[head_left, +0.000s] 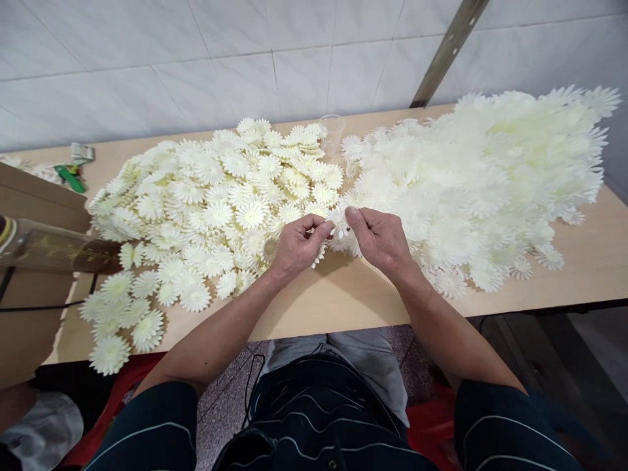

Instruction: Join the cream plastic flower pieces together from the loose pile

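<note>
Two bare hands meet above the middle of the table (338,297), a small white flower (338,224) between them. It is pale and thin, with narrow, rounded petals fanning out from the middle; its far side is partly hidden by the hands. The left hand (300,247) has thumb and forefinger pressed together, pinching the flower's near petals. The right hand (383,241) has its fingers curled and its thumb laid forward at the flower's other side; whether they grip a petal I cannot tell.

Toward the table's left end spreads a cream heap (210,203) of similar flowers, their petals crisp and their centres faintly yellow-green; a loose cluster of it runs down close to the front left corner. Toward the right end rises a fluffier, whiter heap (490,183), reaching back near the wall (235,85).

Between the heaps, a clear cup (333,134) stands near the back edge. Bare table lies from below the hands to the front edge, and again at the front right corner. At the left end, a bottle (63,247) and a cardboard box (34,203) crowd the cream heap.
</note>
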A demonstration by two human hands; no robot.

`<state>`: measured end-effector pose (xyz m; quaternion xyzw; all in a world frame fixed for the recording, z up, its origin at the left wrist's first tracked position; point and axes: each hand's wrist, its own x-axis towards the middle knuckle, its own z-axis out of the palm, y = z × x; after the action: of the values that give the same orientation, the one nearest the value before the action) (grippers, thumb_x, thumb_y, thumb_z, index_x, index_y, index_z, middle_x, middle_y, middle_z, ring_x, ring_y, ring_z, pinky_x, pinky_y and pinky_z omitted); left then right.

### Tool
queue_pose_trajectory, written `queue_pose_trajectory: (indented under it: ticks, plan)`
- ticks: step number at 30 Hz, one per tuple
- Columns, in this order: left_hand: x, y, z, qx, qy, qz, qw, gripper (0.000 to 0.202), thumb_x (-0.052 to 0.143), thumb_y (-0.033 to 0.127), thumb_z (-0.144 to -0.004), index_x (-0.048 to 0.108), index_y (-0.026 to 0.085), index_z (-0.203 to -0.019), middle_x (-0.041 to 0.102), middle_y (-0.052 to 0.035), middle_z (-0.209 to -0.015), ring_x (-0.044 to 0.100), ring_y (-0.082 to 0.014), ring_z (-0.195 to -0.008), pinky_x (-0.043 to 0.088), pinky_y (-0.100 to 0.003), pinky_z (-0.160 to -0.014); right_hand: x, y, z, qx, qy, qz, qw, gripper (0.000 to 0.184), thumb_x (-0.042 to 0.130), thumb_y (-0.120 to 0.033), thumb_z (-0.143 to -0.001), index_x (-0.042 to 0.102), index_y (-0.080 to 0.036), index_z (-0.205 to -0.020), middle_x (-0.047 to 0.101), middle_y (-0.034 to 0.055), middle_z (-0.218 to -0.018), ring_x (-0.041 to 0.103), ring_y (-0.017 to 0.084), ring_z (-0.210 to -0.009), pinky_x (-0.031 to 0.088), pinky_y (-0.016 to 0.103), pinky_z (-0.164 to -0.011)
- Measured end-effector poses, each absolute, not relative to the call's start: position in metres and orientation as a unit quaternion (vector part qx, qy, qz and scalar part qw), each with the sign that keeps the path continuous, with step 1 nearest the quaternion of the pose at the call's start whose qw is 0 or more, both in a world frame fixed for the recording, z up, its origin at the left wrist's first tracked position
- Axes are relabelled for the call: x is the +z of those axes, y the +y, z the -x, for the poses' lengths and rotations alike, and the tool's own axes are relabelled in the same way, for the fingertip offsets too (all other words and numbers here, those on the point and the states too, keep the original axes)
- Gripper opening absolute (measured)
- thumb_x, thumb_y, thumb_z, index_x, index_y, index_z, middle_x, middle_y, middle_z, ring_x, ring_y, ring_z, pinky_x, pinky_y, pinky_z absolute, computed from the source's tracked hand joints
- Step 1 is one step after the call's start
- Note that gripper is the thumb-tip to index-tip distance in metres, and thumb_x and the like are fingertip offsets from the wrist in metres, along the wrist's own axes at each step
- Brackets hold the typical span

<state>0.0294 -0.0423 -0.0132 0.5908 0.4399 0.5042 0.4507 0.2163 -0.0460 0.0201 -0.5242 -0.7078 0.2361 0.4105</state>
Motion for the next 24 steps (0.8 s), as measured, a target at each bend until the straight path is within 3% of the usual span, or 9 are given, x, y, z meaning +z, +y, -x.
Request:
queue_pose_trajectory:
  ticks: [6, 9, 12, 14, 17, 20, 24]
  plan:
    - [-0.011, -0.046, -0.033, 0.506, 0.429, -0.606, 0.438, 0.053, 0.076, 0.070, -0.092, 0.072, 0.020, -0.077, 0.070, -0.0028, -0.069, 0.053, -0.0131, -0.058, 0.042, -0.028, -0.055, 0.021, -0.045, -0.216, 0.204, -0.705, 0.534, 0.420, 0.073, 0.037, -0.084, -0.108, 0.032, -0.024, -0.066, 0.037, -0.0009, -0.059, 0.034, 0.014, -0.060, 0.028, 0.035, -0.058]
    - [-0.015, -0.045, -0.034, 0.514, 0.433, -0.577, 0.463, 0.050, 0.081, 0.070, -0.089, 0.074, 0.020, -0.088, 0.071, -0.0029, -0.076, 0.061, -0.0145, -0.065, 0.046, -0.027, -0.058, 0.022, -0.046, -0.215, 0.228, -0.696, 0.532, 0.425, 0.075, 0.039, -0.087, -0.105, 0.031, -0.024, -0.066, 0.035, -0.0015, -0.059, 0.032, 0.014, -0.060, 0.028, 0.034, -0.058]
    - [-0.017, -0.044, -0.034, 0.523, 0.429, -0.555, 0.484, 0.052, 0.085, 0.069, -0.084, 0.075, 0.020, -0.097, 0.072, -0.0026, -0.081, 0.067, -0.0156, -0.071, 0.050, -0.027, -0.062, 0.022, -0.046, -0.214, 0.224, -0.706, 0.521, 0.424, 0.074, 0.039, -0.086, -0.106, 0.031, -0.024, -0.066, 0.037, -0.0013, -0.060, 0.034, 0.014, -0.060, 0.029, 0.034, -0.059]
    - [-0.016, -0.043, -0.035, 0.519, 0.436, -0.557, 0.479, 0.052, 0.087, 0.069, -0.081, 0.076, 0.020, -0.093, 0.072, -0.0020, -0.079, 0.063, -0.0140, -0.067, 0.049, -0.026, -0.060, 0.021, -0.046, -0.213, 0.222, -0.720, 0.512, 0.413, 0.074, 0.037, -0.085, -0.107, 0.034, -0.024, -0.066, 0.042, -0.0004, -0.060, 0.038, 0.015, -0.060, 0.032, 0.034, -0.060]
    - [-0.013, -0.043, -0.034, 0.511, 0.446, -0.562, 0.474, 0.053, 0.089, 0.070, -0.078, 0.076, 0.019, -0.084, 0.072, -0.0017, -0.074, 0.059, -0.0128, -0.062, 0.047, -0.026, -0.058, 0.017, -0.044, -0.213, 0.217, -0.733, 0.503, 0.403, 0.072, 0.036, -0.082, -0.109, 0.043, -0.024, -0.067, 0.052, 0.0019, -0.063, 0.047, 0.017, -0.063, 0.039, 0.034, -0.064]
    - [-0.010, -0.043, -0.033, 0.510, 0.436, -0.568, 0.477, 0.054, 0.087, 0.072, -0.079, 0.077, 0.019, -0.080, 0.072, -0.0026, -0.071, 0.059, -0.0141, -0.063, 0.049, -0.028, -0.060, 0.012, -0.042, -0.214, 0.225, -0.723, 0.499, 0.422, 0.063, 0.046, -0.075, -0.109, 0.064, -0.022, -0.079, 0.070, 0.0064, -0.077, 0.059, 0.019, -0.071, 0.046, 0.035, -0.069]
    - [-0.008, -0.042, -0.032, 0.513, 0.426, -0.569, 0.481, 0.053, 0.084, 0.072, -0.083, 0.079, 0.019, -0.076, 0.074, -0.0043, -0.072, 0.063, -0.0161, -0.067, 0.053, -0.030, -0.066, 0.006, -0.042, -0.217, 0.245, -0.686, 0.516, 0.451, 0.042, 0.067, -0.061, -0.103, 0.075, -0.020, -0.100, 0.078, 0.0067, -0.091, 0.057, 0.015, -0.062, 0.048, 0.032, -0.064]
